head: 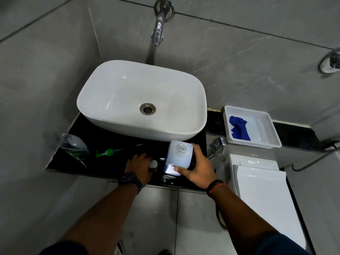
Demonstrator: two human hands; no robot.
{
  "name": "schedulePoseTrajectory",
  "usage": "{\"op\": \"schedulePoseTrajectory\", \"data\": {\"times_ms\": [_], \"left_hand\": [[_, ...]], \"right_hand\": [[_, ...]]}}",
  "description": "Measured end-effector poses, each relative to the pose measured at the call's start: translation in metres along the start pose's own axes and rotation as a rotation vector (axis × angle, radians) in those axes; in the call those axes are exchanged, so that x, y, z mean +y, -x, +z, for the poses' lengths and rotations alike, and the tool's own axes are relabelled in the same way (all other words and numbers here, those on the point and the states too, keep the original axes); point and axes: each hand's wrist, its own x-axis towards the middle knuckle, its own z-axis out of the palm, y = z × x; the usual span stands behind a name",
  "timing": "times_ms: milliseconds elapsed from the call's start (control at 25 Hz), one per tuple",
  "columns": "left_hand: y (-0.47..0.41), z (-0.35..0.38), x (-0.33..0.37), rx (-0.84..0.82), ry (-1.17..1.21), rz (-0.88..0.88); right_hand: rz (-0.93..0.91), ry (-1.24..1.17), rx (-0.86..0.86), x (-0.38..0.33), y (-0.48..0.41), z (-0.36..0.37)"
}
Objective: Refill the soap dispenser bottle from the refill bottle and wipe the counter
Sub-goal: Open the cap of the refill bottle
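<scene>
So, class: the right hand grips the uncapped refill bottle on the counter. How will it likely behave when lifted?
The refill bottle looks like translucent plastic, so it probably flexes under a squeeze. Its mouth is open, so tilting could spill it. The right hand wraps its flat sides, so rolling seems unlikely.

White basin (117,100) – chrome tap (157,32), toilet cistern (257,173)

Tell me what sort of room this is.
Most likely a small bathroom: a white basin sits on a black counter under a wall tap, grey tiles cover the walls, and what looks like a toilet cistern stands to the right.
</scene>
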Motion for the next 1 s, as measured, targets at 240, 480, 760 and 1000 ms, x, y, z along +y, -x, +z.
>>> {"op": "schedulePoseTrajectory", "data": {"times_ms": [240,480,760,1000], "left_hand": [[0.016,-0.026,-0.026,0.347,0.168,-0.130],[0.038,-0.077,-0.094,0.883,0.210,-0.612],[0.018,-0.096,-0.138,0.744,0.600,-0.713],[0.009,-0.109,-0.125,0.779,0.597,-0.689]], "right_hand": [[0.045,-0.005,-0.015,0.002,-0.002,0.007],[0.076,0.013,0.001,-0.007,-0.004,0.020],[0.096,0.004,0.012,-0.006,-0.005,0.028],[0.077,-0.025,0.084,-0.014,0.000,0.029]]}}
